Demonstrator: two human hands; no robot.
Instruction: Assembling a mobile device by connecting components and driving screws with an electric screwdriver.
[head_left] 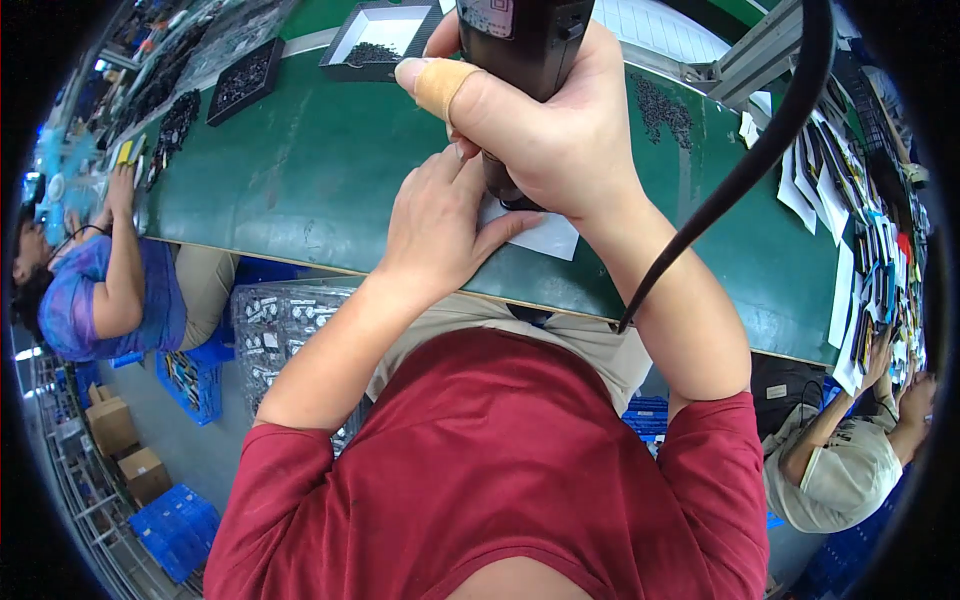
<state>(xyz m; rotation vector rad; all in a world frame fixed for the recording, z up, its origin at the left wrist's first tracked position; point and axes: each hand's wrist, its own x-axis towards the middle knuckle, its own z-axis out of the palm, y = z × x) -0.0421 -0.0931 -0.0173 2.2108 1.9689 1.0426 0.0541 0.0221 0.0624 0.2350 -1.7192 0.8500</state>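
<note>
My right hand point(560, 125) is wrapped round a black electric screwdriver point(535, 50), held upright with its lower end down at the table. A tan bandage point(442, 88) covers part of that thumb. Beside the tool's lower end lies my left hand point(440, 215), low over the table, its thumb toward the tip and its fingertips partly hidden behind the tool and right hand. Whatever is between its fingers and thumb is hidden. Under the tip and the left thumb is a white sheet point(550, 238) on the green worktable point(330, 165).
Small black parts fill a tray point(245, 82) and a lined box point(375, 45) at the far left; more lie in a pile point(662, 112) at right. A black cable point(745, 175) crosses my right forearm's side. One person point(110, 280) sits left, another point(840, 465) right by stacked papers point(880, 270).
</note>
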